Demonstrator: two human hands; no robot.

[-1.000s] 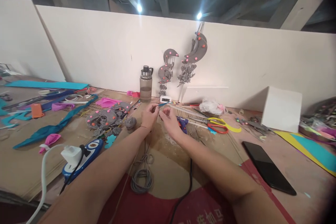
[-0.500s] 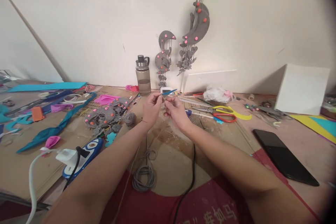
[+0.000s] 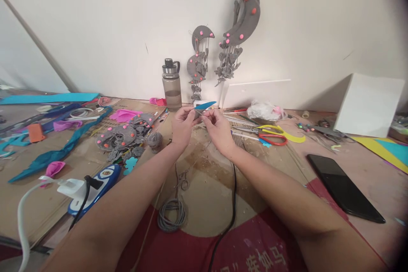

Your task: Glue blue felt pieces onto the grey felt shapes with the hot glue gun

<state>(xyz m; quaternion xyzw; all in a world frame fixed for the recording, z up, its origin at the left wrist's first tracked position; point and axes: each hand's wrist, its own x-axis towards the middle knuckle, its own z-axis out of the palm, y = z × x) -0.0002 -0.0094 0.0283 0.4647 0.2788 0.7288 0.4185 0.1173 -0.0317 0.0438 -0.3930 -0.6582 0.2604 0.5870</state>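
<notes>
Raised over the middle of the table, my left hand (image 3: 182,126) pinches a blue pointed flat piece (image 3: 206,105) by its near end; its tip slants up to the right. Close beside it, my right hand (image 3: 219,131) is closed too, thumb against fingers, on what looks like a thin grey cord stretched between the fingertips. The exact hold is too small to make out. Below, a coil of grey cord (image 3: 171,216) lies on the cardboard, one strand running up towards my left wrist. Left of my left hand sits a ball of grey yarn (image 3: 155,141).
Grey moon-shaped hangings (image 3: 247,21) hang on the white board. A water bottle (image 3: 171,87) stands behind my hands. Right are red-handled scissors (image 3: 273,138) and a black phone (image 3: 346,189). Left lie grey felt pieces with pink dots (image 3: 119,136) and a power strip (image 3: 106,185).
The view has tilted down slightly. The blue piece now shows more of its flat face, and my fingertips have shifted a little around it.
</notes>
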